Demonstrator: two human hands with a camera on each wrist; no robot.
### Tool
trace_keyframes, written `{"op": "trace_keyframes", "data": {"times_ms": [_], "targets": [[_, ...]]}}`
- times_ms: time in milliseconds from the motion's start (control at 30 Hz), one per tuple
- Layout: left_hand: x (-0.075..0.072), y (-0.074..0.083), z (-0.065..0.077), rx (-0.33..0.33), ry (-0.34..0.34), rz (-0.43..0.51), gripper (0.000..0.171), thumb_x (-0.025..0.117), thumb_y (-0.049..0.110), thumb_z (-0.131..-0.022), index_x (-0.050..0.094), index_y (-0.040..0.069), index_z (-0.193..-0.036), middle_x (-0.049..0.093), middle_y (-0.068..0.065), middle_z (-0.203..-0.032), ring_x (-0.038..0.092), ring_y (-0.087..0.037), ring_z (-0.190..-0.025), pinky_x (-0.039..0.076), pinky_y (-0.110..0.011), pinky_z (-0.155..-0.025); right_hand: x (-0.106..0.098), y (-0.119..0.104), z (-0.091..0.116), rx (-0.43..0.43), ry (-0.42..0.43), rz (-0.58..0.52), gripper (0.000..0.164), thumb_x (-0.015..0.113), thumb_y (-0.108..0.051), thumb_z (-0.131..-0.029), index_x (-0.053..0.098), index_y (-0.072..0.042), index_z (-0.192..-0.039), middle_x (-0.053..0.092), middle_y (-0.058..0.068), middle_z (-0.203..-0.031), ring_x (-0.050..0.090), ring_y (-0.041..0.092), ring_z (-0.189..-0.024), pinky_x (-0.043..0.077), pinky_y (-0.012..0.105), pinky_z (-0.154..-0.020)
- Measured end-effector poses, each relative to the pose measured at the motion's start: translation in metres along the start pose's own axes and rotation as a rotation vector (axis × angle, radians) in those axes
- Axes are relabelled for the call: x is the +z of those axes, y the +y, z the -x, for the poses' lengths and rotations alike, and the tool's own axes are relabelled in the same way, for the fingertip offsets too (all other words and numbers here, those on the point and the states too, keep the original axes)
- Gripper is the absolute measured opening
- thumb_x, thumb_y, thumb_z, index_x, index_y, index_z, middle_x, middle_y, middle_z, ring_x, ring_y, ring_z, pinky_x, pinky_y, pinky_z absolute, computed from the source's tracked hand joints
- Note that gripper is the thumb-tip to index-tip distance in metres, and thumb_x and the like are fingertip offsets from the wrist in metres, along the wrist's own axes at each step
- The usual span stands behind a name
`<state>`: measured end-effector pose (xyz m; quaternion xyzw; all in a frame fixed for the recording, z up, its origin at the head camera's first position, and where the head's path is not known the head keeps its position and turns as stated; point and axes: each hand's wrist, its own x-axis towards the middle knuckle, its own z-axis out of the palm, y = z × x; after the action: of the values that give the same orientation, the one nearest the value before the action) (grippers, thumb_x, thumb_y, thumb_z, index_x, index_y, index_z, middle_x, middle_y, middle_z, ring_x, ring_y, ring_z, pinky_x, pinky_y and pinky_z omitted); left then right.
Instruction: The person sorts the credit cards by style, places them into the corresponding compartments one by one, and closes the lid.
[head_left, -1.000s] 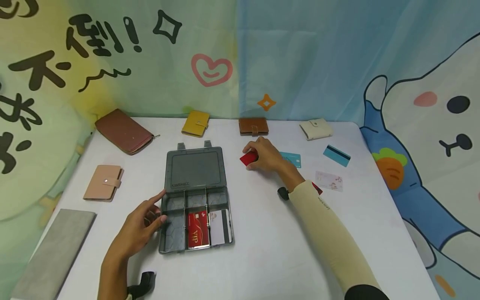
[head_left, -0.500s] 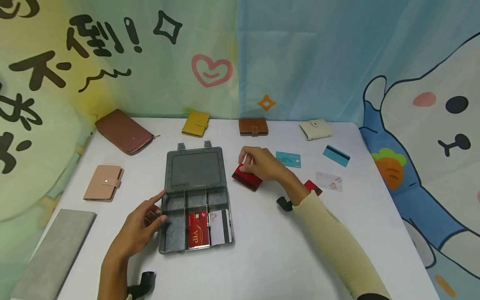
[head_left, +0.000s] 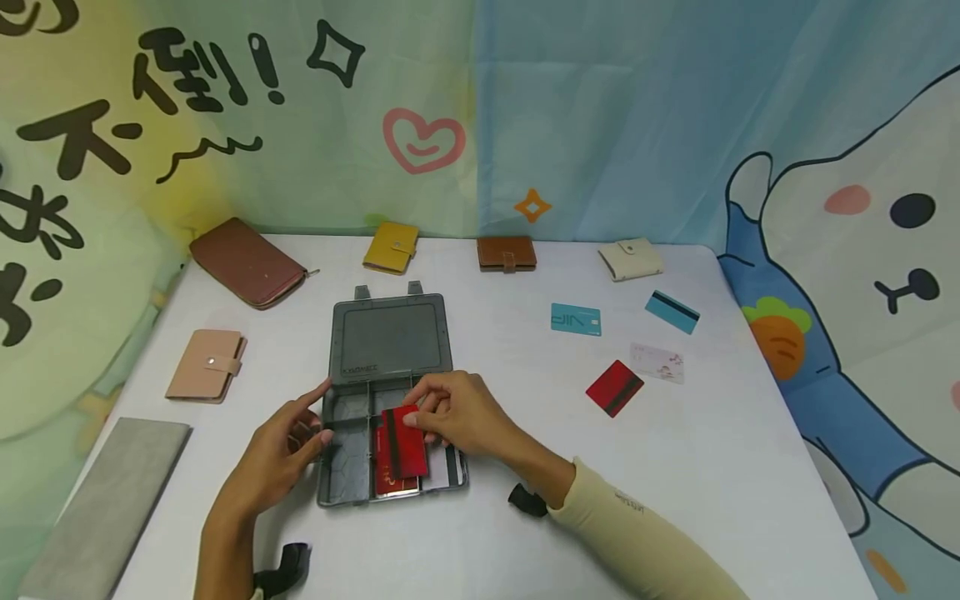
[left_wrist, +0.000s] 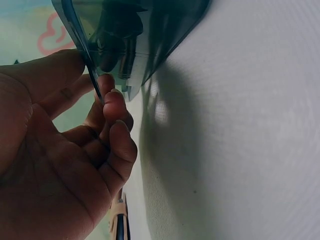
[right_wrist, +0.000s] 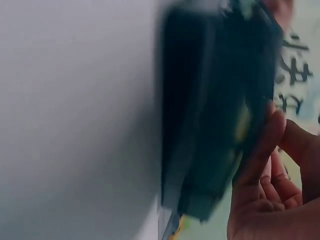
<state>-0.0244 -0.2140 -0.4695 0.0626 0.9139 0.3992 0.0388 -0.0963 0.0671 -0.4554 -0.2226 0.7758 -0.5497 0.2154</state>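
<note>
A dark translucent plastic compartment box (head_left: pixel 347 458) lies with its lid folded back on the white table. My left hand (head_left: pixel 279 454) holds the box at its left side; the left wrist view shows my fingers (left_wrist: pixel 120 145) curled at the box wall. Above the lower middle compartment, my right hand (head_left: pixel 468 415) pinches a red card (head_left: pixel 408 450) with a dark stripe. Beneath it, a red VIP card (head_left: pixel 384 482) lies partly covered in that compartment. In the lower right compartment a white striped card (head_left: pixel 438 473) is partly hidden by my hand. The right wrist view is blurred.
To the right lie a red card (head_left: pixel 615 388), a pale floral card (head_left: pixel 657 363) and two blue cards (head_left: pixel 576 319). Along the back are a brown zip wallet (head_left: pixel 251 265), yellow (head_left: pixel 392 247), brown (head_left: pixel 507 253) and cream wallets (head_left: pixel 632 259). At left are a pink wallet (head_left: pixel 206 365) and grey slab (head_left: pixel 112 500).
My right hand has carried the red striped card from beyond the box's right side, left and nearer, to above the lower middle compartment. My left hand stays at the box.
</note>
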Motion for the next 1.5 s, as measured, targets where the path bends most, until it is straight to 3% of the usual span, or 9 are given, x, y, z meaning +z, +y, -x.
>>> {"op": "trace_keyframes", "data": {"times_ms": [200, 367, 533, 767, 900, 1033, 1167, 1367, 1500], "targets": [[0.0, -0.001, 0.001, 0.005, 0.006, 0.005, 0.071, 0.069, 0.006, -0.093, 0.038, 0.018, -0.155, 0.054, -0.007, -0.103, 0.056, -0.012, -0.079, 0.048, -0.025, -0.068, 0.021, -0.003, 0.002, -0.096, 0.027, 0.34, 0.02, 0.082, -0.028, -0.083, 0.077, -0.02, -0.101, 0.068, -0.013, -0.08, 0.057, 0.005, -0.058, 0.044, 0.018, -0.056], [0.0, 0.0, 0.001, 0.003, 0.008, 0.01, 0.071, 0.069, 0.006, -0.093, 0.038, 0.019, -0.155, 0.053, -0.006, -0.103, 0.055, -0.012, -0.079, 0.048, -0.025, -0.068, 0.018, -0.005, 0.002, -0.175, 0.056, 0.558, 0.028, 0.083, -0.036, -0.081, 0.079, -0.023, -0.106, 0.06, -0.005, -0.09, 0.051, 0.004, -0.074, 0.04, 0.019, -0.066], [0.0, -0.001, 0.001, 0.002, 0.007, 0.009, 0.07, 0.069, 0.007, -0.093, 0.037, 0.019, -0.155, 0.053, -0.006, -0.103, 0.056, -0.012, -0.08, 0.048, -0.025, -0.069, -0.018, 0.006, -0.005, -0.159, 0.104, 0.501, 0.034, 0.084, -0.034, -0.079, 0.076, -0.019, -0.109, 0.061, 0.002, -0.093, 0.053, 0.012, -0.073, 0.043, 0.023, -0.066], [-0.001, -0.002, 0.001, 0.006, 0.005, 0.01, 0.071, 0.069, 0.008, -0.093, 0.037, 0.019, -0.155, 0.053, -0.006, -0.104, 0.056, -0.012, -0.08, 0.048, -0.025, -0.069, -0.112, 0.035, -0.014, 0.06, 0.191, 0.294, 0.043, 0.086, -0.029, -0.078, 0.072, -0.016, -0.117, 0.068, 0.01, -0.106, 0.057, 0.023, -0.086, 0.048, 0.033, -0.072], [0.0, -0.002, 0.001, 0.019, 0.006, 0.018, 0.07, 0.069, 0.008, -0.093, 0.037, 0.018, -0.155, 0.053, -0.006, -0.103, 0.056, -0.011, -0.08, 0.048, -0.025, -0.069, -0.164, 0.056, -0.011, 0.198, 0.261, 0.393, 0.049, 0.086, -0.028, -0.079, 0.068, -0.017, -0.123, 0.061, 0.011, -0.118, 0.054, 0.028, -0.099, 0.047, 0.039, -0.081], [0.0, -0.003, 0.0, 0.037, 0.008, 0.028, 0.069, 0.068, 0.008, -0.093, 0.038, 0.016, -0.154, 0.053, -0.006, -0.102, 0.056, -0.009, -0.079, 0.048, -0.025, -0.068, -0.201, 0.073, -0.004, 0.329, 0.328, 0.535, 0.054, 0.086, -0.025, -0.079, 0.063, -0.018, -0.127, 0.053, 0.013, -0.126, 0.05, 0.031, -0.111, 0.047, 0.047, -0.091], [0.0, -0.001, 0.001, 0.035, 0.007, 0.027, 0.069, 0.069, 0.007, -0.093, 0.038, 0.015, -0.154, 0.053, -0.006, -0.102, 0.056, -0.01, -0.079, 0.048, -0.025, -0.068, -0.219, 0.082, 0.003, 0.388, 0.323, 0.585, 0.053, 0.085, -0.023, -0.079, 0.063, -0.012, -0.126, 0.049, 0.018, -0.13, 0.046, 0.034, -0.118, 0.044, 0.054, -0.098], [0.0, 0.0, 0.001, 0.017, 0.0, 0.027, 0.07, 0.069, 0.007, -0.093, 0.038, 0.016, -0.154, 0.053, -0.006, -0.102, 0.056, -0.012, -0.08, 0.048, -0.025, -0.068, -0.222, 0.088, 0.004, 0.396, 0.307, 0.588, 0.034, 0.083, -0.021, -0.081, 0.065, -0.008, -0.107, 0.049, 0.017, -0.122, 0.047, 0.031, -0.109, 0.043, 0.048, -0.093], [0.0, 0.0, 0.001, 0.022, 0.006, 0.029, 0.07, 0.07, 0.006, -0.092, 0.038, 0.016, -0.154, 0.053, -0.006, -0.102, 0.056, -0.011, -0.079, 0.048, -0.025, -0.068, -0.221, 0.087, 0.002, 0.42, 0.292, 0.58, 0.044, 0.084, -0.022, -0.081, 0.061, -0.008, -0.116, 0.051, 0.015, -0.117, 0.049, 0.03, -0.104, 0.045, 0.045, -0.088]]}}
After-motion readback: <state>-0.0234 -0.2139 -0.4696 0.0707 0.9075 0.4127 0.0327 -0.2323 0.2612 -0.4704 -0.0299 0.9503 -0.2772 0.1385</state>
